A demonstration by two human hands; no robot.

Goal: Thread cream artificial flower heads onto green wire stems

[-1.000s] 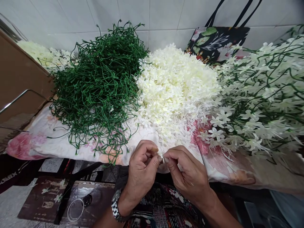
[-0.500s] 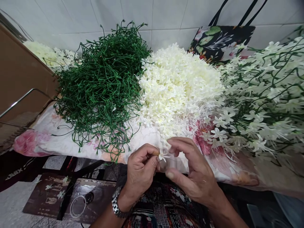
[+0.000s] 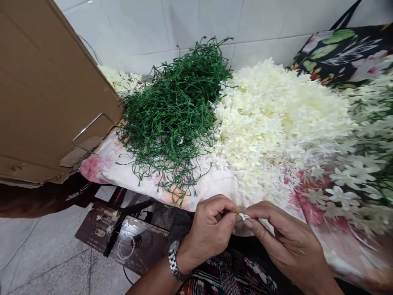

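A small white artificial flower is pinched between my two hands, above the front edge of the cloth-covered table. My left hand, with a metal watch at the wrist, grips its base between thumb and forefinger. My right hand has thumb and forefinger closed on the petal end, hiding much of it. Behind my hands lies a heap of cream-white flower heads with thin white stamens. To its left is a tangled pile of green plastic stems.
Assembled white flowers on green stems spread at the right. A floral bag leans on the tiled wall. A cardboard box with a wire handle stands left. Below sits a brown board with a clear ring.
My right hand, open and apart before, has closed its thumb and forefinger on the flower. The camera view has turned left, so everything appears shifted right.
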